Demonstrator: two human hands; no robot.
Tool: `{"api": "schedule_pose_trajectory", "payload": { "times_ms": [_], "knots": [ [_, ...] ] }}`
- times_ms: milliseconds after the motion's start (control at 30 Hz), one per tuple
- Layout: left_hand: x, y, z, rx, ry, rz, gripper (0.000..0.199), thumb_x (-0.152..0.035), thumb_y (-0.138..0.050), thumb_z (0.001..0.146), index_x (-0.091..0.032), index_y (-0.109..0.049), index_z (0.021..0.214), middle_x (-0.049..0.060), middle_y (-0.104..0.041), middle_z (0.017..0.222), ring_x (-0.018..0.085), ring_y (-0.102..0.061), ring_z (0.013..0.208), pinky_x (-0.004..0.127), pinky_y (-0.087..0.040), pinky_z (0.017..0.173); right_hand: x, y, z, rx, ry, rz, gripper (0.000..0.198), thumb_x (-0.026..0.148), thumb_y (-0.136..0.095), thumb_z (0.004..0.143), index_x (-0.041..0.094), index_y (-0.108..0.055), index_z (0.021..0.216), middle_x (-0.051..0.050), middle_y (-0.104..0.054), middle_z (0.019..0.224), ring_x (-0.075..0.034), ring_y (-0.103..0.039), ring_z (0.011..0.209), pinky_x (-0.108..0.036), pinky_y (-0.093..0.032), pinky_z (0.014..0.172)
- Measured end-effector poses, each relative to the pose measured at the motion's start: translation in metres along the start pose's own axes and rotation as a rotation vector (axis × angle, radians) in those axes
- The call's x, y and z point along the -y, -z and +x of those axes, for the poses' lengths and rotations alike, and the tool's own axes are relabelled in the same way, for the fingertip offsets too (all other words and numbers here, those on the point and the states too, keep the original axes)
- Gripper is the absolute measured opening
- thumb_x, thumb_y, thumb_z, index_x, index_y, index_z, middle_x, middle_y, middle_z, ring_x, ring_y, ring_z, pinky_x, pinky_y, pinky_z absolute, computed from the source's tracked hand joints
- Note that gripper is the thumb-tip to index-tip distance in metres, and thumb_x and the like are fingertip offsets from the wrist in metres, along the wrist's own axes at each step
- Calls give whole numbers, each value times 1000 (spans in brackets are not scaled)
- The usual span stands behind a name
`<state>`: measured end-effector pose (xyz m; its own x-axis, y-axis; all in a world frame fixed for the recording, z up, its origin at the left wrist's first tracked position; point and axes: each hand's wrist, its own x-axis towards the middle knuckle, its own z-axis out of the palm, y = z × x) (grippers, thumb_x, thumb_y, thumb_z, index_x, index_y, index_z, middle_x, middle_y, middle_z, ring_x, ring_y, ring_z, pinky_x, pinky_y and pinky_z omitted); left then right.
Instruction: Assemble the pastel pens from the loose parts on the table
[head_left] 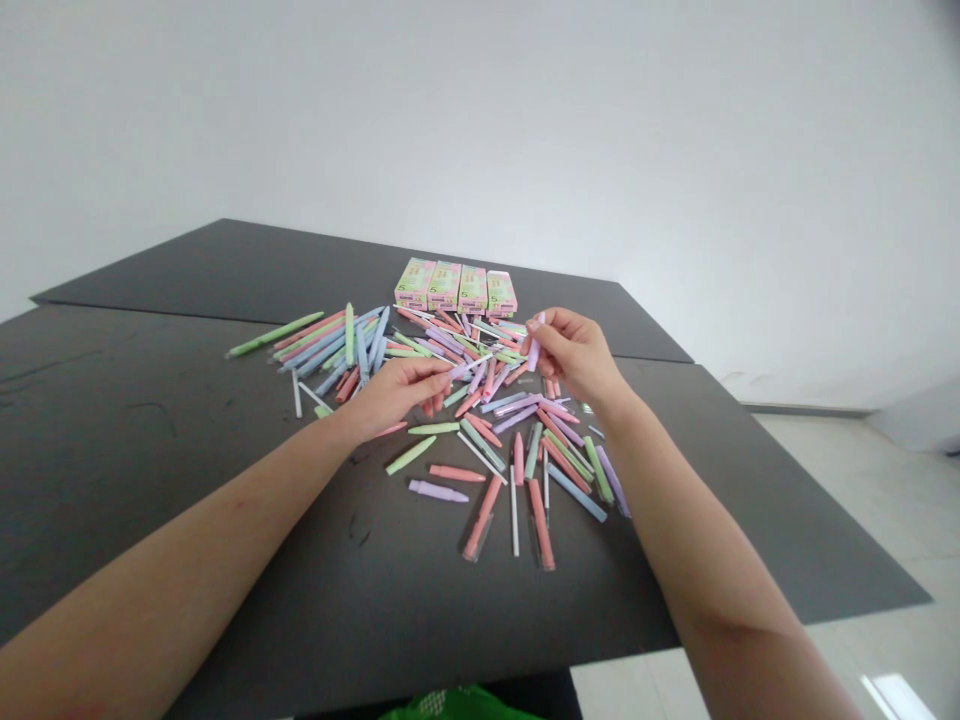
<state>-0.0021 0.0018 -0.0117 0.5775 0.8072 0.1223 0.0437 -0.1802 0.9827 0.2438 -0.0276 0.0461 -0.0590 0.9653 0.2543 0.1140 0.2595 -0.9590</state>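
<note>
My left hand [401, 392] is closed in a pinch on a light purple pen front part [457, 371], and a thin white refill [480, 362] sticks out of it toward the right. Across from it, my right hand [576, 352] pinches a light purple pen barrel [534, 348] held nearly upright. The two pieces are apart. Beneath both hands spreads a pile of loose pen parts [517, 403] in pink, purple, green and blue. White refills [514, 520] lie among them, and some barrels, like the pink one [540, 525], have clear plastic at one end.
Longer, whole-looking pens [319, 345] are heaped at the left of the pile. Several small pink and green boxes [457, 287] stand in a row behind it. The black tabletop [135, 420] meets a second table section [292, 262] at the back, near a white wall.
</note>
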Motion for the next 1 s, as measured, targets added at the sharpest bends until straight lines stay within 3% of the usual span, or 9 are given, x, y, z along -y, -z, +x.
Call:
{"api": "schedule_pose_trajectory", "payload": {
  "times_ms": [167,300,667,833,1000],
  "knots": [
    [2,0,1,6,-2,0,25,-37,-63,83,-13,-68,91,-1,-57,66,9,-54,57,21,-48,53,3,-7,-5,90,0,-100,32,44,-72,74,15,-63,86,3,-62,56,-4,-41,35,-16,-30,32],
    [1,-1,0,7,-1,0,26,-38,-63,83,-14,-67,93,-1,-57,66,9,-53,56,21,-47,53,1,-12,-6,118,7,-114,27,40,-70,76,14,-63,83,0,-65,60,-3,-41,36,-15,-30,33],
    [-3,-2,0,10,-3,14,24,-38,-62,84,-14,-65,85,-1,-57,66,10,-53,56,22,-46,54,-2,-5,-3,109,-18,-20,32,43,-73,73,15,-66,87,0,-67,63,-4,-43,37,-16,-32,33],
    [3,1,1,-16,-12,19,24,-37,-60,85,-14,-65,82,0,-58,67,9,-53,56,21,-46,55,-27,9,8,80,-192,-46,33,45,-73,74,15,-61,74,1,-61,54,-6,-50,41,-15,-41,38],
    [2,1,1,-14,-7,22,23,-36,-60,85,-13,-66,84,0,-59,68,9,-54,57,20,-45,55,-55,15,16,5,-386,-41,21,30,-73,78,15,-60,74,-2,-65,56,-10,-62,49,-18,-52,48]
  ]
}}
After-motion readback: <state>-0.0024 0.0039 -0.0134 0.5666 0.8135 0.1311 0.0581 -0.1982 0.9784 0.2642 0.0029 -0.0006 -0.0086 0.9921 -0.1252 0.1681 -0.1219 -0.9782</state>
